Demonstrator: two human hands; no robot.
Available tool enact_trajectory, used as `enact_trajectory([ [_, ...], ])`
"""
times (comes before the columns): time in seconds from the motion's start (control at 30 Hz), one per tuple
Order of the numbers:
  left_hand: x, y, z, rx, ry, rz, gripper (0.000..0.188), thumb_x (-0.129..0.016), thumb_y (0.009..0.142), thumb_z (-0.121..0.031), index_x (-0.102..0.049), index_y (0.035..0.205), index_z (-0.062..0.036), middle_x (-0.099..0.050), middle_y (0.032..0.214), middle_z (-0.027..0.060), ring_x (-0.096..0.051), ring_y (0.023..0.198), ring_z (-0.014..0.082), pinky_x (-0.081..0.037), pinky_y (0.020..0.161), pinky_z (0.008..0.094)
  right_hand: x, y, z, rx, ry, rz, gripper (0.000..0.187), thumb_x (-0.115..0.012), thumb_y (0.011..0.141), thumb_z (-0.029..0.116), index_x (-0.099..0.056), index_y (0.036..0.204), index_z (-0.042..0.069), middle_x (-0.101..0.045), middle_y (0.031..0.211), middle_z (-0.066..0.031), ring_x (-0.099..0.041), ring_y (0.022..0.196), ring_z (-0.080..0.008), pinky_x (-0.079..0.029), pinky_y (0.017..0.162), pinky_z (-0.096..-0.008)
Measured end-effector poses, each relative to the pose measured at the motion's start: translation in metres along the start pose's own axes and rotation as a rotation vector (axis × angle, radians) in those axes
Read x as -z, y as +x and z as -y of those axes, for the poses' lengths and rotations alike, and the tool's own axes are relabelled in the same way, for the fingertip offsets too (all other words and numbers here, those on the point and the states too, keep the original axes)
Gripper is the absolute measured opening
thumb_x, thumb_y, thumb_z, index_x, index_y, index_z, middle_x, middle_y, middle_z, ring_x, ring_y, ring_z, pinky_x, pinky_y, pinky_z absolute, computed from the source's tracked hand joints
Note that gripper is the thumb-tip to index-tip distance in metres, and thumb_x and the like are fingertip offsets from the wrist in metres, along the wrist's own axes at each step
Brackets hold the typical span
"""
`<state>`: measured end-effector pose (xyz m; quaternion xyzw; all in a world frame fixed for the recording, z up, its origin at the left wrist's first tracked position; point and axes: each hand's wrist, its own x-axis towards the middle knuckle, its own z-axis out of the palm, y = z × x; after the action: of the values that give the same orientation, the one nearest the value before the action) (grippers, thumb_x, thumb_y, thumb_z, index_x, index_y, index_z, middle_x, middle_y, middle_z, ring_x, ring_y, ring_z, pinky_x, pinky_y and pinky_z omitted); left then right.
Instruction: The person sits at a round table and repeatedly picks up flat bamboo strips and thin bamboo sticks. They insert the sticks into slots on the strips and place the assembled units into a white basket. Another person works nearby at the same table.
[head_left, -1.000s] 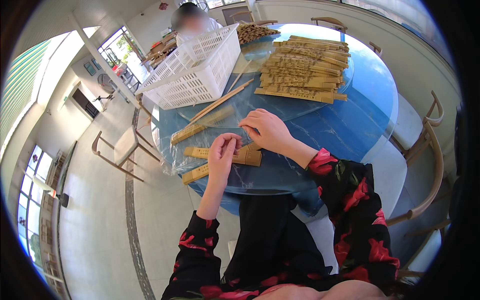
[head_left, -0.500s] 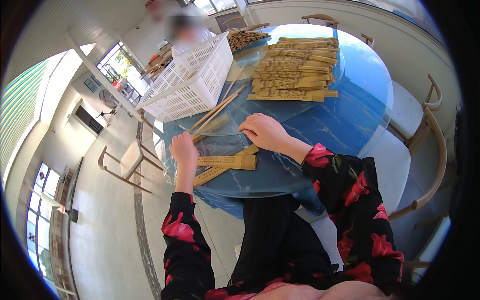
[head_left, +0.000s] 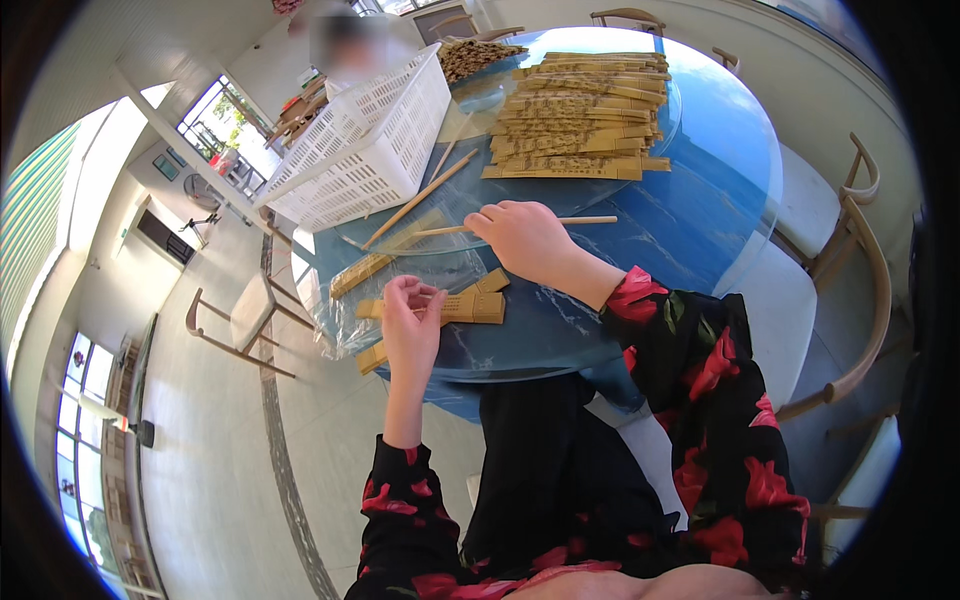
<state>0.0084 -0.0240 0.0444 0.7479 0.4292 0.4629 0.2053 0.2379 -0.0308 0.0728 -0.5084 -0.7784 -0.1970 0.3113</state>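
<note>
A: Head view: what does the right hand (head_left: 522,240) have?
B: Fingers closed on a slim, pale wooden chopstick (head_left: 590,220), crosswise over the blue tabletop (head_left: 690,235); the hand hides its middle.
A: The left hand (head_left: 412,315)?
B: Fingers curled at brown printed paper sleeves (head_left: 478,308), partly covering them; whether they pinch anything, I cannot tell; the print is too small to read.

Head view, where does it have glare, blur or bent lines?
In the head view, pale glare washes the far side of the blue glass-topped table; in the head view, fisheye distortion bows the dark floor strip; in the head view, a smudged blur covers the head of the person opposite, while the hands look reasonably sharp.
</note>
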Motion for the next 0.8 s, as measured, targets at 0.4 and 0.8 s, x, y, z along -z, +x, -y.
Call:
enact_trajectory([
  [0.4, -0.003, -0.010, 0.001, -0.266, 0.198, 0.168, 0.033, -0.080, 0.075, -0.002, -0.069, 0.106, -0.0052, -0.064, 0.106, 0.0057, -0.058, 0.071, 0.0158, -0.050, 0.068, 0.0287, 0.010, -0.009, 0.006, -0.252, 0.416, 0.111, 0.013, -0.058, 0.096, 0.020, -0.066, 0.099, 0.010, -0.067, 0.081, -0.0126, -0.064, 0.079, -0.0371, -0.049, 0.065, -0.0468],
  [0.8, 0.000, -0.020, -0.003, -0.258, 0.106, 0.034, 0.017, -0.063, 0.083, 0.009, -0.060, 0.097, 0.0001, -0.062, 0.096, 0.0104, -0.057, 0.074, 0.0188, -0.049, 0.067, 0.0286, 0.009, -0.008, 0.006, -0.266, 0.444, 0.160, 0.014, -0.059, 0.095, 0.020, -0.065, 0.101, 0.009, -0.067, 0.082, -0.0134, -0.064, 0.080, -0.0369, -0.048, 0.066, -0.0464],
])
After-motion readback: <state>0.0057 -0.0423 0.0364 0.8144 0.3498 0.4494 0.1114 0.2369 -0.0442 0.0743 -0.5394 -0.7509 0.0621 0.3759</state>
